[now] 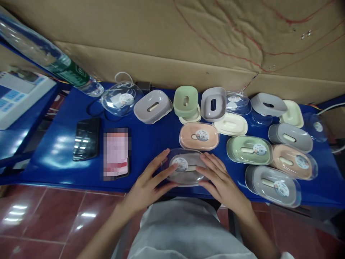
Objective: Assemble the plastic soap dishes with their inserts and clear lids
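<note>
A grey soap box with a clear lid [185, 167] rests near the front edge of the blue table [151, 144]. My left hand [149, 183] lies against its left side, fingers stretched over the lid by the round sticker. My right hand [219, 180] presses on its right side, fingers extended and flat. Both hands cup the box between them. Just behind it sits a pink lidded box [198, 136].
Several soap boxes in grey, green, pink and cream [249, 149] cover the right half of the table. A loose clear lid [121, 99], a water bottle [51, 57] and two phones [86, 138] lie at the left. Cardboard [188, 43] stands behind.
</note>
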`<state>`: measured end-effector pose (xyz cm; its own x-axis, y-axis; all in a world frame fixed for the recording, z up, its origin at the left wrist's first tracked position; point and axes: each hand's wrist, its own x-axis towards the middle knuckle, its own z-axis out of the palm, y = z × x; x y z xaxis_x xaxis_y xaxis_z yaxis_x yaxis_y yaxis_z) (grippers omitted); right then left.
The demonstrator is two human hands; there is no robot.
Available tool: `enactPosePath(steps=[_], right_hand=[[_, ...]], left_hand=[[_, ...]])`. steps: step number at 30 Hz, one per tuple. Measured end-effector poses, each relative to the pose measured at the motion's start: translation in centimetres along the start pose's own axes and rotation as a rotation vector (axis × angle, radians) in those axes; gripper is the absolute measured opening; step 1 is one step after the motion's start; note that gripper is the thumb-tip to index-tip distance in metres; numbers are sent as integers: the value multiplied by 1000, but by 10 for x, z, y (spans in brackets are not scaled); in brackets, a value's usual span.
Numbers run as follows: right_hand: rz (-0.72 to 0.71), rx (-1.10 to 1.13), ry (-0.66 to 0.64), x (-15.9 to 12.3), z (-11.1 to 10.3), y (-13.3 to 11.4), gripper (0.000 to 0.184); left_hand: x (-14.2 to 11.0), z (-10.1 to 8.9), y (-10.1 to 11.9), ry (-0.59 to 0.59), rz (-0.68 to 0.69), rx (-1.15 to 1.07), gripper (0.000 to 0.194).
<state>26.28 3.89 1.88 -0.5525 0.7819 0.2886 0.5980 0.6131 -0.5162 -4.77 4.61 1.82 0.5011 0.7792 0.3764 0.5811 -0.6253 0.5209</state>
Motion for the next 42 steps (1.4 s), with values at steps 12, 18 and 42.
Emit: enactPosePath(steps=[12,18,42], right_hand=[[-2,-20,20,-26,-12,4,56],[-65,-140,36,-24,-10,6,50],[102,-302,29,-21,-5,-13,75]], left_hand=[[-3,15,16,-21,126,151,62],[-5,19,21,30,187,280,63],[25,2,6,362,-269,511,61]])
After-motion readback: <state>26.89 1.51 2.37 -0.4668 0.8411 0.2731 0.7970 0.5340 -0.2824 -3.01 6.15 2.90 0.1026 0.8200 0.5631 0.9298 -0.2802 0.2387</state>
